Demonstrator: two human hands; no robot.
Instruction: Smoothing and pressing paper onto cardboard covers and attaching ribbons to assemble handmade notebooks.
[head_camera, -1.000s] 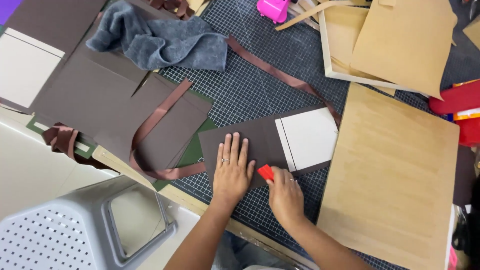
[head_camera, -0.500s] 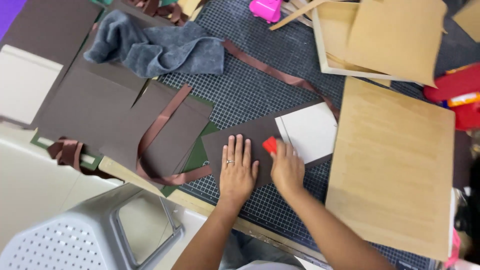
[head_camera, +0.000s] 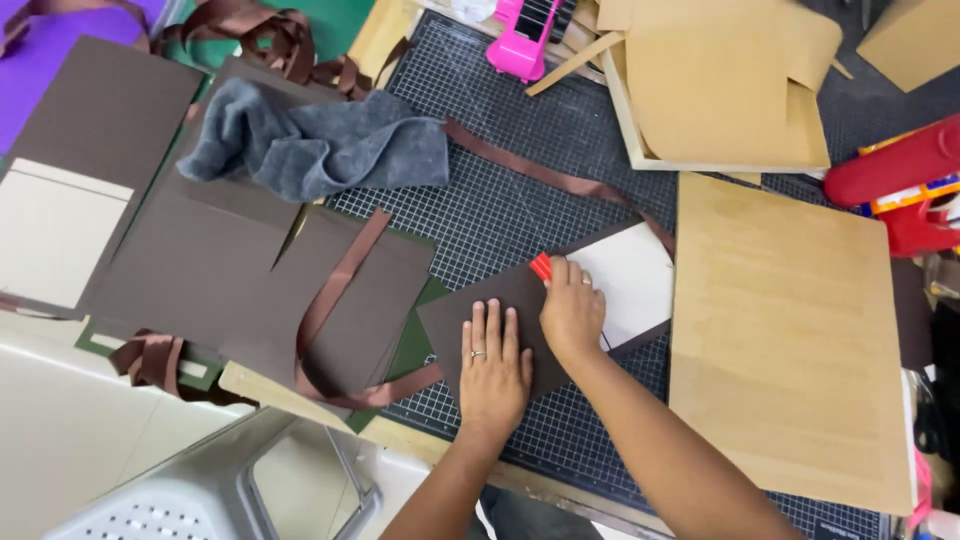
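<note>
- One left hand (head_camera: 493, 365) lies flat, palm down and fingers spread, on a dark brown rectangular card sheet (head_camera: 500, 315); it grips nothing, only presses.
- One right hand (head_camera: 572, 310) is curled closed around a small red flat tool (head_camera: 541, 267), whose tip shows past the fingertips at the sheet's upper edge.
- That brown sheet sits on the dark gridded cutting mat (head_camera: 500, 210), tilted, near the mat's front edge; one white rectangular panel (head_camera: 635, 280) lies on its right half, just beside the right hand.
- Two more large brown card sheets (head_camera: 200, 270) lie left of the hands, overlapping; the far one carries one cream panel (head_camera: 60, 235).
- One crumpled grey cloth (head_camera: 310, 145) rests on those sheets and reaches over the mat's left edge.
- One long brown ribbon (head_camera: 340, 300) loops over the nearer left sheet; its end touches the sheet under the left hand. Another ribbon strip (head_camera: 540, 175) runs across the mat from the cloth to the white panel's far corner.
- One large pale wooden board (head_camera: 780, 330) lies right of the white panel, its left edge close to it.
- One wooden tray with tan card pieces (head_camera: 720, 90) sits behind the board; one pink tool (head_camera: 520, 45) lies at the mat's far edge.
- Open mat shows between the cloth, the tray and the hands.
</note>
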